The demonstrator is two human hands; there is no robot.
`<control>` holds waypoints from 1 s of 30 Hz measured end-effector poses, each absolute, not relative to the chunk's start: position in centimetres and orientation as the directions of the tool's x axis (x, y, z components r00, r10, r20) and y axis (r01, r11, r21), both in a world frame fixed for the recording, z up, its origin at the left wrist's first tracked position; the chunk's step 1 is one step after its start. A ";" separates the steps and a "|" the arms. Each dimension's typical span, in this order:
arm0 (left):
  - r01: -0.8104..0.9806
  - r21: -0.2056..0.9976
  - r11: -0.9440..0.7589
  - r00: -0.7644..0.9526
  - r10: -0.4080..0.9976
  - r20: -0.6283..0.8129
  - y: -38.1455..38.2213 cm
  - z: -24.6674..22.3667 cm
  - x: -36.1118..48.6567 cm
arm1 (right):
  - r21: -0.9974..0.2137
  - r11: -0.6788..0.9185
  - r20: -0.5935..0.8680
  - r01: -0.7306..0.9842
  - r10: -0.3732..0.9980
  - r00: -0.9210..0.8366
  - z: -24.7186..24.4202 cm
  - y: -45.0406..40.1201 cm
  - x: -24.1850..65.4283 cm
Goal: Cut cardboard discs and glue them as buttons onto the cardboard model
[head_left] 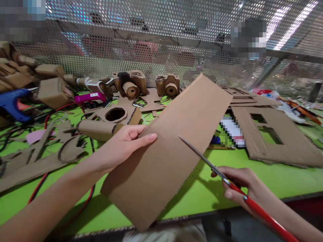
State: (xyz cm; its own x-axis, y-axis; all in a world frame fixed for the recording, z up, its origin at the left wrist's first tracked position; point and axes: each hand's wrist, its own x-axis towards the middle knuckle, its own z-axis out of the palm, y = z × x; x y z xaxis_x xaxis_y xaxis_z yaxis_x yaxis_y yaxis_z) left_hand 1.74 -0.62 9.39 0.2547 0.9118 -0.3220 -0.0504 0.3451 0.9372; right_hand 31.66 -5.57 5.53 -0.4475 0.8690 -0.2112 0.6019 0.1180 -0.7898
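My left hand (128, 143) pinches a long rectangular cardboard piece (174, 144) by its left edge, thumb on top and fingers underneath. The piece is tilted, with its far end raised above the green table. My right hand (237, 185) is closed around the front of a red-bodied utility knife (262, 210), its long, thin blade stretched out. The blade lies across the piece's right part, with its tip near the middle; I cannot tell if it has cut in.
Two cardboard cameras (131, 85) stand at the back. A pink glue gun (91, 97), a blue glue gun (15, 102), cables and cardboard scraps (50, 158) lie left. On the right is a cardboard sheet with cutouts (275, 134). Perforated metal mesh (151, 47) rises behind the green table (227, 159).
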 end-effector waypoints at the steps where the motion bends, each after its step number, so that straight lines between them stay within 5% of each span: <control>1: -0.058 0.934 0.354 0.275 0.905 -0.326 -0.6 9.3 1.8 | -0.797 0.120 -0.209 0.592 0.864 -0.457 5.6 -5.6 31.7; 10: -0.070 0.935 0.347 0.312 0.898 -0.310 -0.8 9.0 2.1 | -0.705 0.257 -0.195 0.661 0.826 -0.529 5.6 -4.5 31.9; 30: -0.015 0.967 0.255 0.331 0.914 -0.236 -1.3 8.5 1.7 | -0.574 0.267 -0.280 0.774 0.824 -0.492 7.7 -2.8 30.4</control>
State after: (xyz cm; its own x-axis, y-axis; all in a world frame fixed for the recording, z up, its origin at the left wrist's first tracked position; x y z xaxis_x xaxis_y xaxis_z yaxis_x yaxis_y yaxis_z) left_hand 1.73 -1.25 8.51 0.3309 0.9136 -0.2362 -0.0151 0.2554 0.9667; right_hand 30.37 -2.81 7.67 -0.4916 0.8244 -0.2803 0.7745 0.2668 -0.5736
